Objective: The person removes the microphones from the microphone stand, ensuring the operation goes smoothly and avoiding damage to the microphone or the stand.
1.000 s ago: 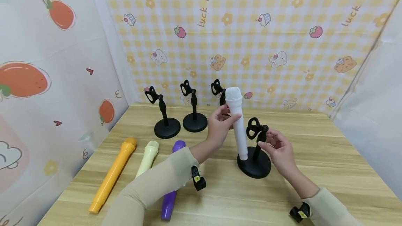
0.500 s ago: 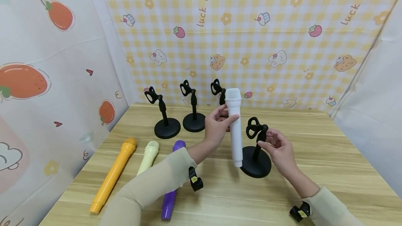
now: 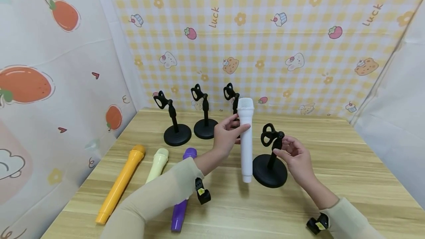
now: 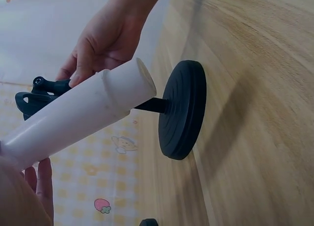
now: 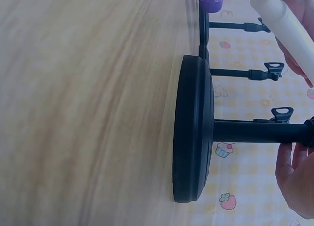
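My left hand (image 3: pixel 225 137) grips a white microphone (image 3: pixel 246 146) around its upper body, head up, held nearly upright above the table. In the left wrist view the microphone's blunt lower end (image 4: pixel 130 84) points toward the black stand's base (image 4: pixel 182 111), overlapping its pole. My right hand (image 3: pixel 297 159) pinches the upper pole of that black microphone stand (image 3: pixel 270 170), just below its clip. The stand's round base rests on the table, and its clip holds nothing. Microphone and clip are apart, side by side, in the head view.
Several black stands, such as the far-left stand (image 3: pixel 177 134), line the back of the wooden table (image 3: pixel 225 209). An orange microphone (image 3: pixel 120 185), a pale yellow microphone (image 3: pixel 158 163) and a purple microphone (image 3: pixel 179 215) lie at the left, the last two partly behind my left sleeve (image 3: pixel 159 194).
My left hand has drawn the white microphone left and slightly down, away from the stand, turning it from tilted to nearly upright. The right hand and stand have stayed in place.
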`<control>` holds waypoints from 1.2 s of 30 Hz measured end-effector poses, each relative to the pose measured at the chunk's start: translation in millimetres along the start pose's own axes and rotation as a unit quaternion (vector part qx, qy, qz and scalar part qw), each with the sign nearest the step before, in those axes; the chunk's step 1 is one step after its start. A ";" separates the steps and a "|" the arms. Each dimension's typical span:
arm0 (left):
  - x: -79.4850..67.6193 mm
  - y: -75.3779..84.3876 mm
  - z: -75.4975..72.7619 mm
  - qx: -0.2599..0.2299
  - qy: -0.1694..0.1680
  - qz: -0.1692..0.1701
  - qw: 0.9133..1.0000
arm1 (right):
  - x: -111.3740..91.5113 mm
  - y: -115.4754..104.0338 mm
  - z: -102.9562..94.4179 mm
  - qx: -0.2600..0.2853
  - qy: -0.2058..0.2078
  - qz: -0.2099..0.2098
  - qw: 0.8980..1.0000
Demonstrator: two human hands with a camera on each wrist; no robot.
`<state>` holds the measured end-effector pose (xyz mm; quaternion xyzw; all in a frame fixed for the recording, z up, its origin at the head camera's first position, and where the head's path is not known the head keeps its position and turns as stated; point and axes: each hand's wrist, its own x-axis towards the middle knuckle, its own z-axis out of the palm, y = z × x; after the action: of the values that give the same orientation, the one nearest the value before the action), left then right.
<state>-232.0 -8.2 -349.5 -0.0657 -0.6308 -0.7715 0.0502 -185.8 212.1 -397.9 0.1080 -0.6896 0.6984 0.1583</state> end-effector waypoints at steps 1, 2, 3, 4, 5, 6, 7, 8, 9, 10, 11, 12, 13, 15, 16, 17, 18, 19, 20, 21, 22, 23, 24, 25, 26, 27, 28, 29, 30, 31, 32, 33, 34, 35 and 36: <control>-0.5 -0.3 -0.7 0.000 0.000 -0.003 1.000 | -0.1 -0.1 0.0 0.000 0.000 0.001 1.000; -1.1 -0.4 -1.5 0.002 0.000 -0.004 1.000 | -0.2 -0.2 -0.1 0.000 -0.001 0.001 1.000; -1.7 -0.5 -2.3 0.004 0.000 -0.005 1.000 | -0.3 -0.3 -0.2 0.000 -0.001 0.003 1.000; -2.4 -0.7 -3.3 0.006 0.000 -0.006 1.000 | -0.2 -0.5 -0.2 0.000 0.000 0.003 1.000; -3.2 -0.7 -4.2 0.008 0.000 -0.007 1.000 | -0.2 -0.6 -0.3 -0.001 0.000 0.004 1.000; -4.0 -0.8 -5.2 0.012 0.001 -0.008 1.000 | -0.2 -0.9 -0.2 -0.001 0.000 0.004 1.000; -4.7 -1.0 -6.2 0.015 0.000 -0.009 1.000 | -0.4 -1.0 -0.2 -0.001 0.001 0.005 1.000; -5.6 -1.2 -7.1 0.016 0.000 -0.010 1.000 | -0.5 -1.3 -0.1 -0.001 0.002 0.004 1.000; -6.2 -1.8 -8.1 0.018 0.001 -0.013 1.000 | -0.6 -1.7 0.0 0.000 0.002 0.004 1.000; -6.6 -2.6 -9.0 0.020 0.001 -0.016 1.000 | -0.7 -1.8 0.0 0.001 0.003 0.004 1.000; -7.1 -3.3 -10.1 0.023 0.001 -0.018 1.000 | -0.8 -1.8 0.1 0.002 0.003 0.004 1.000; -7.8 -3.9 -11.1 0.024 0.001 -0.020 1.000 | -0.8 -1.9 0.2 0.003 0.004 0.003 1.000; -8.3 -4.3 -12.3 0.026 0.001 -0.022 0.999 | -0.7 -2.0 0.3 0.002 0.004 0.003 1.000; -9.0 -5.2 -14.8 0.032 0.001 -0.027 0.999 | -0.2 -2.1 0.4 0.003 0.005 0.002 1.000; -9.4 -5.6 -16.3 0.036 0.001 -0.029 0.999 | 0.2 -1.8 0.3 0.003 0.005 0.002 1.000; -10.1 -5.7 -17.7 0.039 0.001 -0.030 0.999 | 0.5 -1.9 0.4 0.005 0.005 0.002 1.000; -10.5 -5.8 -19.0 0.042 0.000 -0.032 0.999 | 0.8 -2.1 0.4 0.006 0.005 0.002 1.000; -10.9 -6.1 -20.4 0.046 0.001 -0.034 0.998 | 1.0 -2.5 0.6 0.007 0.004 0.001 1.000; -11.3 -6.6 -21.7 0.050 0.001 -0.037 0.998 | 1.3 -2.8 0.7 0.009 0.004 0.001 1.000; -11.7 -6.9 -22.8 0.052 0.001 -0.040 0.998 | 1.4 -3.0 0.9 0.010 0.005 0.000 1.000; -12.1 -7.1 -24.0 0.055 0.001 -0.043 0.998 | 1.6 -3.5 1.0 0.010 0.005 -0.002 1.000; -12.8 -6.8 -24.9 0.057 0.000 -0.046 0.997 | 1.8 -4.0 1.1 0.013 0.005 -0.003 1.000; -13.4 -7.0 -26.0 0.059 -0.002 -0.048 0.997 | 1.9 -4.6 1.3 0.011 0.006 -0.004 1.000; -14.2 -7.0 -27.1 0.061 -0.004 -0.052 0.997 | 2.0 -5.1 1.4 0.012 0.006 -0.004 1.000; -15.1 -7.1 -28.1 0.064 -0.006 -0.055 0.996 | 2.2 -5.4 1.4 0.009 0.008 -0.003 1.000; -16.1 -7.2 -29.2 0.066 -0.009 -0.057 0.996 | 2.3 -5.8 1.3 0.010 0.009 -0.002 1.000; -17.3 -7.3 -30.3 0.068 -0.012 -0.060 0.996 | 2.4 -6.3 1.2 0.007 0.010 -0.001 1.000; -18.7 -7.3 -31.5 0.070 -0.014 -0.063 0.995 | 2.7 -6.6 0.9 0.005 0.012 0.001 1.000; -19.8 -7.7 -32.7 0.073 -0.016 -0.066 0.995 | 3.1 -7.2 0.9 0.000 0.015 0.003 1.000; -21.1 -7.9 -33.9 0.075 -0.017 -0.069 0.995 | 3.6 -7.6 0.6 -0.001 0.017 0.005 1.000; -22.3 -8.1 -35.0 0.079 -0.018 -0.070 0.994 | 4.4 -8.0 0.3 -0.004 0.020 0.006 1.000; -23.4 -8.2 -35.9 0.082 -0.019 -0.072 0.994 | 5.5 -8.6 -0.1 -0.001 0.022 0.007 1.000; -24.3 -8.4 -36.7 0.084 -0.019 -0.074 0.994 | 6.7 -9.2 -0.5 -0.003 0.025 0.006 1.000; -25.2 -8.6 -37.4 0.086 -0.020 -0.077 0.993 | 8.2 -9.8 -1.1 0.001 0.026 0.005 1.000; -26.0 -8.6 -37.9 0.089 -0.019 -0.080 0.993 | 9.8 -10.5 -1.6 0.002 0.028 0.003 1.000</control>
<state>-209.2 -43.8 -369.5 -0.0255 -0.7010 -0.7125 -0.0181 -190.9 214.4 -384.5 0.0862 -0.6842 0.7027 0.1752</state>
